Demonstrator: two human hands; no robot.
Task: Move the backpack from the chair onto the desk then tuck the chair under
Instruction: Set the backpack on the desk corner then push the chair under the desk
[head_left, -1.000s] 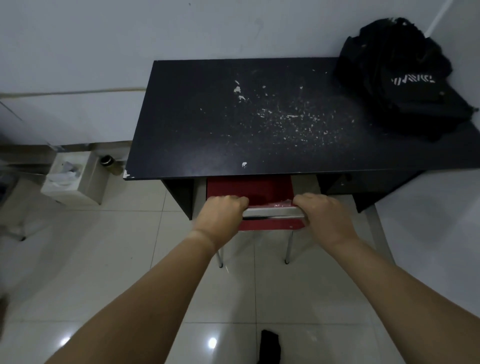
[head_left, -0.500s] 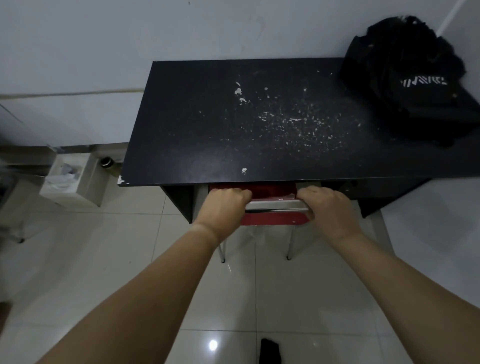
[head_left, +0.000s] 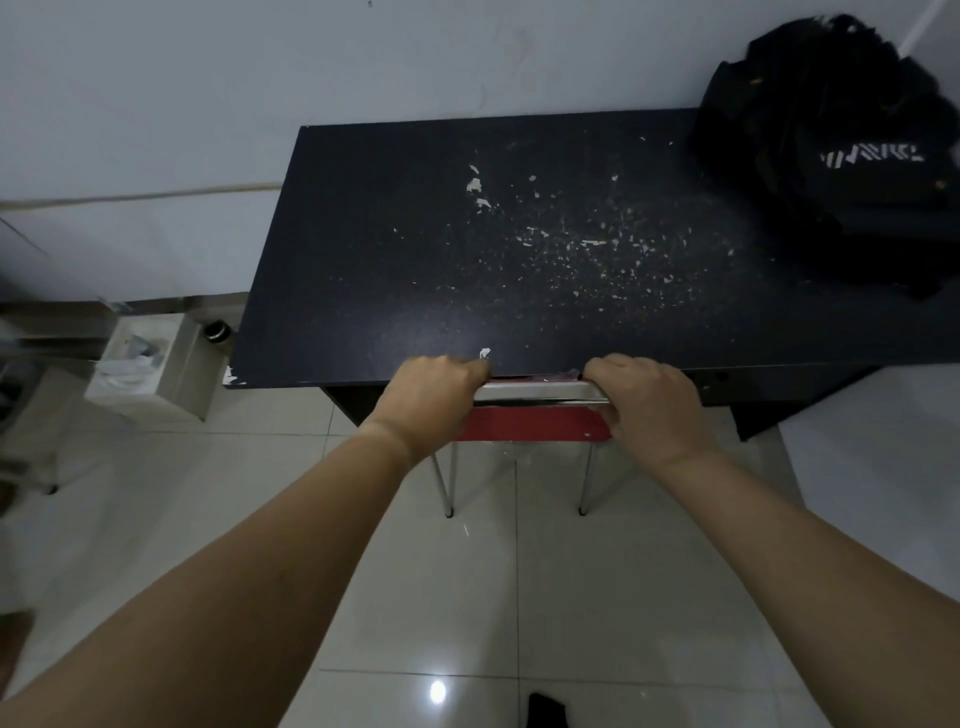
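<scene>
**With both hands on the chair back, the chair sits almost fully under the desk**

While the black backpack (head_left: 852, 156) rests on the far right corner of the black desk (head_left: 415, 291), the person's left hand (head_left: 431, 400) and right hand (head_left: 649, 405) each grip an end of the red chair (head_left: 535, 423) at its chrome top rail. That rail runs left to right, parallel to the desk's front edge and just beside it. Both hands are equally near, so any last push goes straight ahead.
</scene>
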